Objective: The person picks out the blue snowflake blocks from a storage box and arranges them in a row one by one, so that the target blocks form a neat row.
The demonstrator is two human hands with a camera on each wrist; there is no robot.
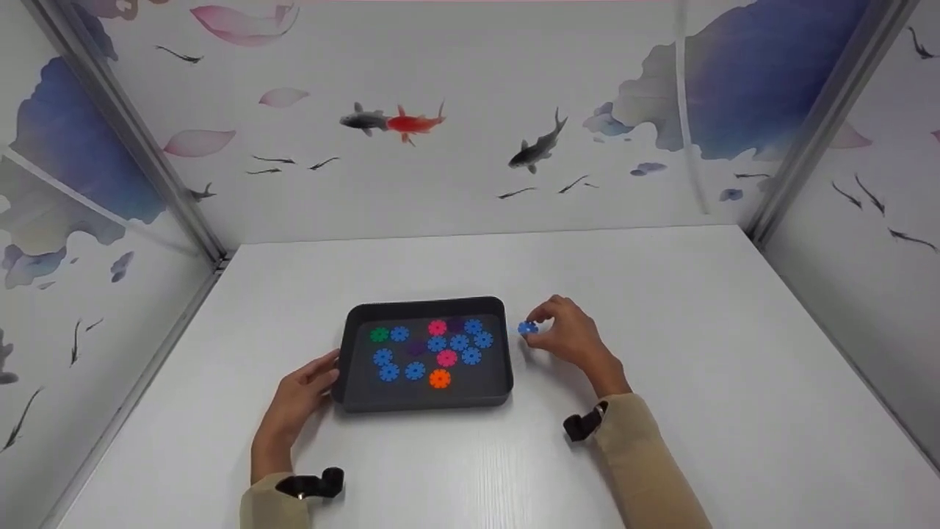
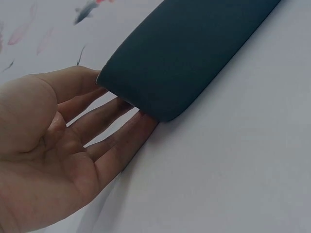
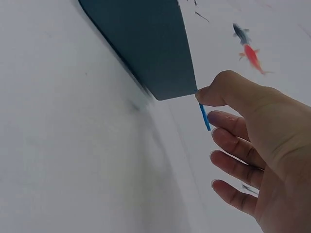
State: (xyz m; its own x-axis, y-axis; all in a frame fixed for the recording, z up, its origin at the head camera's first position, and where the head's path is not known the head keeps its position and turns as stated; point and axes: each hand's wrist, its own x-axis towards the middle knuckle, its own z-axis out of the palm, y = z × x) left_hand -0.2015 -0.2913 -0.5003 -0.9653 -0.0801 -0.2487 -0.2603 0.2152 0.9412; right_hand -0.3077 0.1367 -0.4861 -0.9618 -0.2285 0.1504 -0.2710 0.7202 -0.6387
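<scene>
My right hand [image 1: 573,334] pinches a blue notched plastic disc [image 1: 528,328] between thumb and index finger, just off the right side of the dark tray [image 1: 422,403]. In the right wrist view the disc [image 3: 204,116] appears edge-on, and the other fingers are spread apart below it. Against the tray's left wall rest the fingertips of my left hand [image 1: 297,397], its fingers mostly straight in the left wrist view. Inside the tray lie several similar discs: mostly blue [image 1: 415,370], plus pink [image 1: 446,358], dark purple [image 1: 417,347], one green [image 1: 379,334] and one orange [image 1: 440,378].
The tray stands on a white table [image 1: 624,272] enclosed by walls printed with fish and petals. The back wall [image 1: 470,191] rises behind the table's far edge. A black wrist camera [image 1: 584,424] sits at the right sleeve, another [image 1: 316,483] at the left.
</scene>
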